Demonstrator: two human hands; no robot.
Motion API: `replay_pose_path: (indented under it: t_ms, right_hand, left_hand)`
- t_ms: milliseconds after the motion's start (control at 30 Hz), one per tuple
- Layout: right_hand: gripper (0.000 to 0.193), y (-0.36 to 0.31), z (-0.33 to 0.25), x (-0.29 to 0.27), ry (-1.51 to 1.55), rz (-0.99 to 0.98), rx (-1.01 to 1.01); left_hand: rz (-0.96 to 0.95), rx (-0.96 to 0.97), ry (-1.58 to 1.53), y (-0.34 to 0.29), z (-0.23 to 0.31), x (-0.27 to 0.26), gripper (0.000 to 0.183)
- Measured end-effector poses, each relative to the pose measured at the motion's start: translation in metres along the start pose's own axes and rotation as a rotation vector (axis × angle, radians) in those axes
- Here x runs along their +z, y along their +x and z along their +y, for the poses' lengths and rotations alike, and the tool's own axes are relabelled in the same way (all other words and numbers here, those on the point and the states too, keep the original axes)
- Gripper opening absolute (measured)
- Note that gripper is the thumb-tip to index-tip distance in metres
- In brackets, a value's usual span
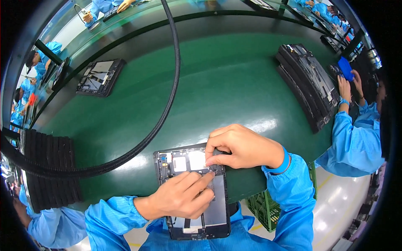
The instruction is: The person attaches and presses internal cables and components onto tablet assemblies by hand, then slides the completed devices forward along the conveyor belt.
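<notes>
An opened tablet with a black frame lies at the table's near edge, its silver and white inner parts facing up. Over its middle, my left hand is closed, fingers curled and fingertips near the centre of the board; whatever they hold is hidden. My right hand reaches in from the right, thumb and index finger pinched at the tablet's upper part, beside a bright silver plate. Anything in that pinch is too small to make out.
Another opened tablet lies at the far left. Stacked dark tablets stand at the right and the left. A thick black cable arches across the green table. A co-worker's hands hold something blue at the right. A green crate sits below.
</notes>
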State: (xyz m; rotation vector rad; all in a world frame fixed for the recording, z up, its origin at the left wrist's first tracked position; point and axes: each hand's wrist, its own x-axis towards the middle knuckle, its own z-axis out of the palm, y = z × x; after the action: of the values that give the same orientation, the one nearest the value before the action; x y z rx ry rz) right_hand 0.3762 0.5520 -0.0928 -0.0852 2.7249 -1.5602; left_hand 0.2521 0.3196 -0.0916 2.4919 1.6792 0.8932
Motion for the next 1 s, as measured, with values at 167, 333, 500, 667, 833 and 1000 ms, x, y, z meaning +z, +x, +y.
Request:
replay_pose_path:
  t_ms: [167,333,500,667,833,1000]
  right_hand:
    - [0.021,-0.006,-0.005,-0.009,-0.019,-0.051,0.065]
    - [0.056,-0.028,-0.005,0.006,0.083,0.127,0.01]
    - [0.069,-0.041,-0.008,0.016,0.06,0.206,0.078]
    - [0.075,-0.043,-0.008,0.013,0.108,0.221,0.202]
    - [0.078,-0.048,-0.003,0.008,0.142,0.193,0.25]
    - [0.079,-0.047,-0.002,0.004,0.139,0.151,0.292]
  left_hand:
    - [-0.004,-0.02,-0.086,0.004,-0.003,0.008,0.024]
    - [0.011,-0.038,-0.136,0.009,-0.006,0.015,0.023]
    - [0.06,-0.066,-0.207,0.015,-0.01,0.019,0.021]
    - [0.104,-0.097,-0.282,0.016,-0.016,0.026,0.015]
    - [0.102,-0.095,-0.326,0.023,-0.018,0.03,0.013]
    - [0.101,-0.106,-0.348,0.023,-0.019,0.032,0.012]
